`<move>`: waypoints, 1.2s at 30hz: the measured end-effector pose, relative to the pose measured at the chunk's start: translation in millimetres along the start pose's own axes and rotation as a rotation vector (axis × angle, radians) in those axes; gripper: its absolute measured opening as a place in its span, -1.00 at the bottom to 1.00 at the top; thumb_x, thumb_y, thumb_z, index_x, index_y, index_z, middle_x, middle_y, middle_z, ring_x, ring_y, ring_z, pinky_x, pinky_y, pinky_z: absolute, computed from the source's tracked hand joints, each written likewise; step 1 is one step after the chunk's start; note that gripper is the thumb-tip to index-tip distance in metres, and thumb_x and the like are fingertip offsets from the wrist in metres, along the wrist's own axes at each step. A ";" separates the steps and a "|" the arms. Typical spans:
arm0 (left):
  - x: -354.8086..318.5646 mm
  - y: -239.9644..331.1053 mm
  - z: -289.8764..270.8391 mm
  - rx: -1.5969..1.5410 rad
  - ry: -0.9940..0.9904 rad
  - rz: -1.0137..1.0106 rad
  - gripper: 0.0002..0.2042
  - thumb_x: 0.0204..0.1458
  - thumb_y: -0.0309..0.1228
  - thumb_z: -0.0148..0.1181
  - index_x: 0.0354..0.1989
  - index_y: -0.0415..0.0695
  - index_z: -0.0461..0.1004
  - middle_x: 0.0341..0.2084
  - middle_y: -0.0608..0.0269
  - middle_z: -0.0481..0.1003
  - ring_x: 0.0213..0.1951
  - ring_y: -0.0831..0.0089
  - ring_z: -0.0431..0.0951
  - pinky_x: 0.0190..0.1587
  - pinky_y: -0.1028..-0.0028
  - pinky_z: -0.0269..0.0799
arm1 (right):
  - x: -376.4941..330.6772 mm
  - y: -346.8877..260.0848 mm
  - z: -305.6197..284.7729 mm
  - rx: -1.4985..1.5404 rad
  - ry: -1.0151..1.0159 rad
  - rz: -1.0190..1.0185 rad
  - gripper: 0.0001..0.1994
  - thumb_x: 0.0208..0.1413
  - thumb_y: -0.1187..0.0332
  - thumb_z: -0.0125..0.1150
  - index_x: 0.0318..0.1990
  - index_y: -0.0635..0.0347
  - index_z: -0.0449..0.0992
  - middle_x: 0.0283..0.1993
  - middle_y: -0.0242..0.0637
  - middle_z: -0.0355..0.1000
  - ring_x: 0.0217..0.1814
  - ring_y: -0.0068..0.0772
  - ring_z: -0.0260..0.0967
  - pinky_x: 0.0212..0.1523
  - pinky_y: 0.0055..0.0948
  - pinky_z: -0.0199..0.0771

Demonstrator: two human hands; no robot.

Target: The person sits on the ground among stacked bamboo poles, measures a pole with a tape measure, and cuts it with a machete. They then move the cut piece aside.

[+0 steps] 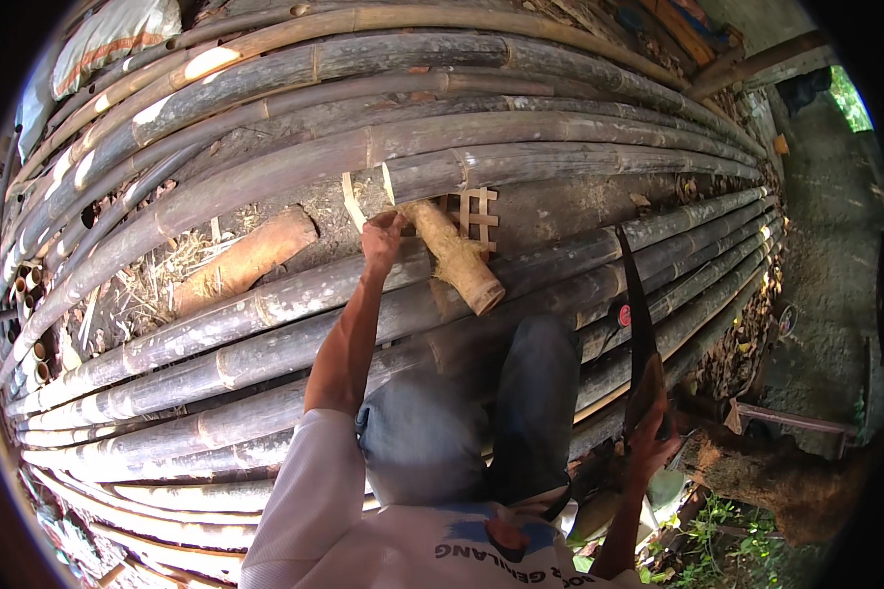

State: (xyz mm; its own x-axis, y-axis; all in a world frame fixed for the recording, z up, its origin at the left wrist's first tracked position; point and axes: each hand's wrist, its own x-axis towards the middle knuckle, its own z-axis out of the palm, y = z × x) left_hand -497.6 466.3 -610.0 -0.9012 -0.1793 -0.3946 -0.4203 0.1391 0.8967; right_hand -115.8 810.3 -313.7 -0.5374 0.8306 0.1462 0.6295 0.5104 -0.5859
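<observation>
My left hand (382, 238) reaches forward to the sawn end of a dark bamboo pole (481, 167). Its fingers are closed; whatever they pinch is hidden or too small to name. Beside it, a short thick piece of log (454, 253) lies across, its near end over the closer poles. A pale flat strip of wood (353, 201) stands just left of the pole's end, and a small wooden lattice (478, 218) sits right of the log. At the right, my right hand (650, 439) grips the handle of a hand saw (637, 304), its long dark blade pointing away from me.
Long bamboo poles (265, 309) run across in rows in front of me and beneath my legs. A curved brown husk (250, 257) lies among shavings at left. A white sack (118, 39) rests at far left. A rough log (756, 471) and green plants are at lower right.
</observation>
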 end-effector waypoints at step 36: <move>-127.4 211.5 199.7 0.107 -0.697 0.883 -0.67 0.25 -0.09 0.15 0.11 0.14 0.58 -0.30 0.18 0.65 -0.18 0.24 0.65 -0.08 0.28 0.48 | -17.1 12.2 14.5 -0.030 0.033 -0.123 -0.65 0.25 0.28 0.24 -0.51 0.29 0.32 -0.63 -0.29 0.31 -0.57 -0.56 0.22 -0.57 -0.35 0.20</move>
State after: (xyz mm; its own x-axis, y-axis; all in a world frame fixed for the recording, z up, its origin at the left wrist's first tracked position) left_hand -492.8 713.1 -410.2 -0.7356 0.6008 0.3131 0.4164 0.0365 0.9084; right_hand -107.1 799.0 -334.9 -0.5931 0.7680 0.2417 0.5767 0.6148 -0.5380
